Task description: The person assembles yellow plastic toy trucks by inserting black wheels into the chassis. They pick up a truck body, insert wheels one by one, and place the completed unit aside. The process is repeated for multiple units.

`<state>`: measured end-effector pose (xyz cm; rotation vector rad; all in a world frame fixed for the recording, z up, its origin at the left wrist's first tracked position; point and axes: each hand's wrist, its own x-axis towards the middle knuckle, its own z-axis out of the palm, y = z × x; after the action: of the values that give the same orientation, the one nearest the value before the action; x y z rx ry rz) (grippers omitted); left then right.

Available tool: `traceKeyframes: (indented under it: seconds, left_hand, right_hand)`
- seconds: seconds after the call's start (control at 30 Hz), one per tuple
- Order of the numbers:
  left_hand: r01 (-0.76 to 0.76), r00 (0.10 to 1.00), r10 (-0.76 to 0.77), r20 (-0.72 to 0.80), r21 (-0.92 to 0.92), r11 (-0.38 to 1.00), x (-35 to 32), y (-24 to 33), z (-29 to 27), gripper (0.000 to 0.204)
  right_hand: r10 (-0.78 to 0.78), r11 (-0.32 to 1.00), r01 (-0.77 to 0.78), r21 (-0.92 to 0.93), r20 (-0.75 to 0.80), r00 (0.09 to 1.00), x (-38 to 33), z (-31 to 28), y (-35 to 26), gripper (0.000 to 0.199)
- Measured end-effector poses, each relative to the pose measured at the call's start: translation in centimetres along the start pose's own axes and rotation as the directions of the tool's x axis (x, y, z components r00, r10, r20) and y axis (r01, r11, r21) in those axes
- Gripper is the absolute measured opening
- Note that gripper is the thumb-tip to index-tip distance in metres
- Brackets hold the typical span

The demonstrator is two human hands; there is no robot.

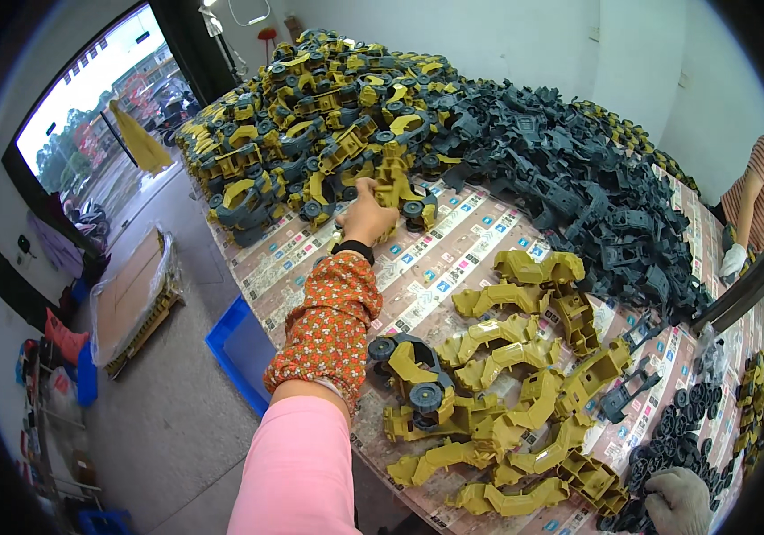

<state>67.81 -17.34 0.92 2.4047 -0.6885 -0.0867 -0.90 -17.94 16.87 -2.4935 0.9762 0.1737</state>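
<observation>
My left hand (369, 217), in a floral sleeve cover and a dark wristband, reaches to the near edge of a big pile. Its fingers are closed on a yellow toy vehicle (391, 178), partly hidden by the hand and mixed in with its neighbours. At the lower right, my right hand (678, 501) wears a grey glove and rests over black toy wheels (681, 428); its fingers are hidden. Between the hands lie several loose yellow body parts (511, 357). One wheeled toy vehicle (413, 379) stands by my left forearm.
Assembled yellow-and-black vehicles (310, 116) are heaped at the back, beside a mound of dark plastic parts (569, 169). A blue bin (239, 343) sits below the left table edge. Another person (752, 196) works at the far right, behind a dark post (747, 285).
</observation>
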Motion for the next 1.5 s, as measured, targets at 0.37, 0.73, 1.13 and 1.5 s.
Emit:
traceKeyframes:
  seconds: [0.37,0.73,1.13,1.5]
  left_hand:
    - [0.192,0.960,0.136,0.244,-0.931,0.311,-2.4,-7.5,-8.2,0.053]
    - [-0.363,0.916,0.391,-0.090,0.224,0.904,-4.4,-9.2,-4.5,0.047]
    - [0.034,0.918,0.385,0.095,-0.986,0.162,-16.4,-2.9,-17.7,0.057]
    - [0.666,0.575,0.639,0.512,-0.746,-0.001,-43.3,6.6,-9.3,0.066]
  right_hand:
    - [0.194,0.976,-0.178,0.124,-0.127,0.973,-7.1,1.5,2.8,0.023]
    - [0.081,0.994,-0.071,0.086,-0.117,0.990,-13.3,1.4,2.6,0.024]
    - [0.272,0.945,-0.213,0.249,-0.233,0.934,-22.9,5.8,6.8,0.025]
    - [0.213,0.977,-0.200,0.077,-0.463,0.861,-24.0,11.8,11.2,0.024]
